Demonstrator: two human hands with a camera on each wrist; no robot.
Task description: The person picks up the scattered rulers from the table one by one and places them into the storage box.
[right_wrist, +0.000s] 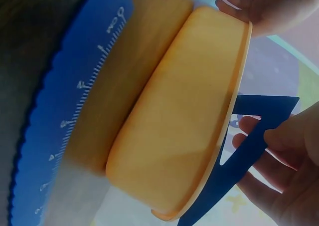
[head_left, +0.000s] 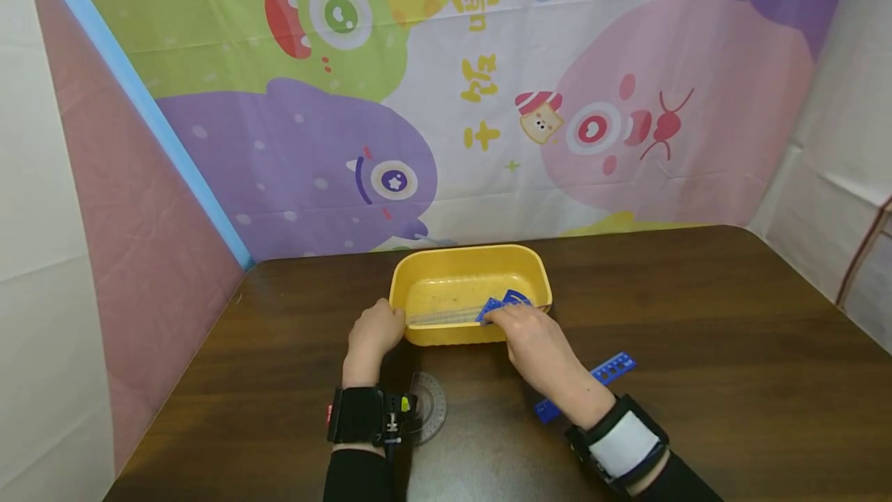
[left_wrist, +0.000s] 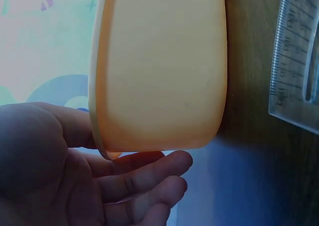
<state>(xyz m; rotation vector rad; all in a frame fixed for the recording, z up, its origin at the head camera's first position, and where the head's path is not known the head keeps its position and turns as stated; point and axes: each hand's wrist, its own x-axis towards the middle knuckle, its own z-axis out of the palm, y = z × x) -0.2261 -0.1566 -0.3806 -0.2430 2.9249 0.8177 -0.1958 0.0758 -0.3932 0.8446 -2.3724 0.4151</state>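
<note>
A yellow plastic basin (head_left: 470, 256) stands on the table. My left hand (head_left: 376, 329) grips its left end, thumb at the rim and fingers curled below, as the left wrist view shows. My right hand (head_left: 535, 343) is at the front right of the rim. In the right wrist view, its thumb and fingers pinch a blue set square (right_wrist: 254, 146), which reaches over the rim. Inside the basin, a clear ruler (head_left: 442, 317) lies along the front wall, with a blue piece (head_left: 517, 297) near the right end.
A clear protractor (head_left: 435, 407) lies on the table beside my left wrist. Under my right forearm, partly hidden, is a blue ruler (head_left: 615, 367) with cut-outs. A cartoon-print cloth (head_left: 502, 200) hangs behind the table's far edge.
</note>
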